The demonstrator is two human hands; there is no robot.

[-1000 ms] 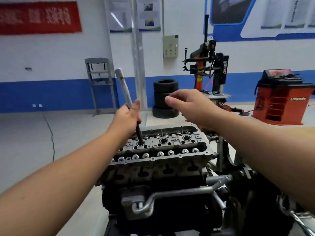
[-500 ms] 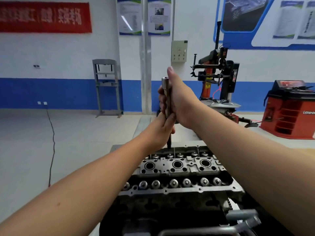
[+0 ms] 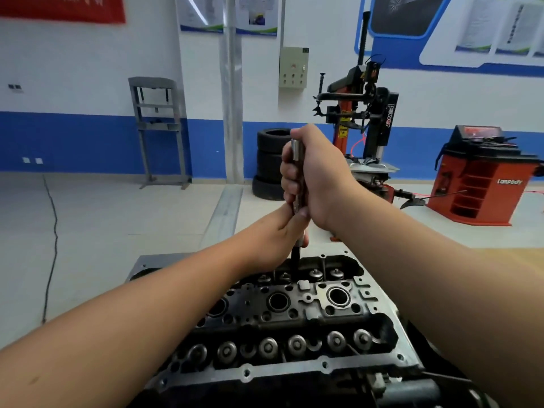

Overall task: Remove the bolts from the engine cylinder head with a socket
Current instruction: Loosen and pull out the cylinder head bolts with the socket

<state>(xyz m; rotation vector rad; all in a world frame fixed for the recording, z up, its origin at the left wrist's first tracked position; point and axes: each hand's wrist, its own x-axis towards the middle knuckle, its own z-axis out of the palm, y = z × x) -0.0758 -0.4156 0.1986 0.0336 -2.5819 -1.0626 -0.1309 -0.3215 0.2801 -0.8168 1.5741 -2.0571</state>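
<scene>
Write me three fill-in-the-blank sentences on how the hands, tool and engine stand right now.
1. The right hand grips the socket tool ____ the left hand.
2. The tool stands nearly ____ over the cylinder head.
3. Behind the hands, the tyres are ____ on the floor.

Missing words: above; upright; stacked

Workshop background: stack of black tyres [image 3: 269,163] by a grey pillar [image 3: 232,113], tyre changer machine [image 3: 362,113] right of it, red wheel balancer [image 3: 482,184] far right. Grey shop press frame [image 3: 159,128] against the blue-and-white wall. Beige control box [image 3: 293,67] on wall. Red banner [image 3: 61,8] top left, black cable [image 3: 53,231] on floor.
</scene>
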